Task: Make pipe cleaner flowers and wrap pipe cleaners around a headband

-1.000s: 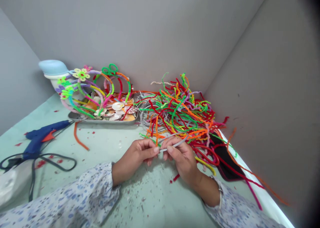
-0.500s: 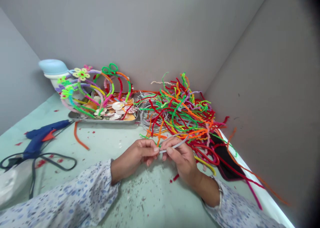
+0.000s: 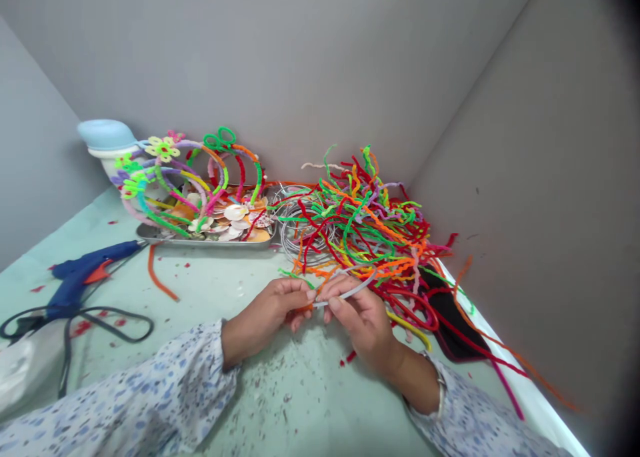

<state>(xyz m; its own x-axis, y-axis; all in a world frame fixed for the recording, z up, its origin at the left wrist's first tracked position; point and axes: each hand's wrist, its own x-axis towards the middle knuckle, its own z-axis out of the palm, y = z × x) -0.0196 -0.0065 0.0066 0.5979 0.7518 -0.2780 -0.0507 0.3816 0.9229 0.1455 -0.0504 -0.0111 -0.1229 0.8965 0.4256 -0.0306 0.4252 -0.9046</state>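
Observation:
A thin grey headband hoop curves through the fingers of my right hand, which is pinched around it. At the hoop's left end my left hand is closed, thumb against forefinger, on an orange pipe cleaner. That pipe cleaner lies against the tip of the hoop; whether it is wound round the tip is partly hidden by my fingers. Just beyond both hands spreads a tangled heap of coloured pipe cleaners.
A metal tray of shells stands at the back, with several fuzzy decorated headbands on it beside a blue-lidded bottle. At left lie a blue glue gun and its cord. A dark flat object lies right.
The orange pipe cleaner, upright between my hands before, is now drawn down, and orange shows under my left fingertips at the hoop's end. My hands have barely shifted.

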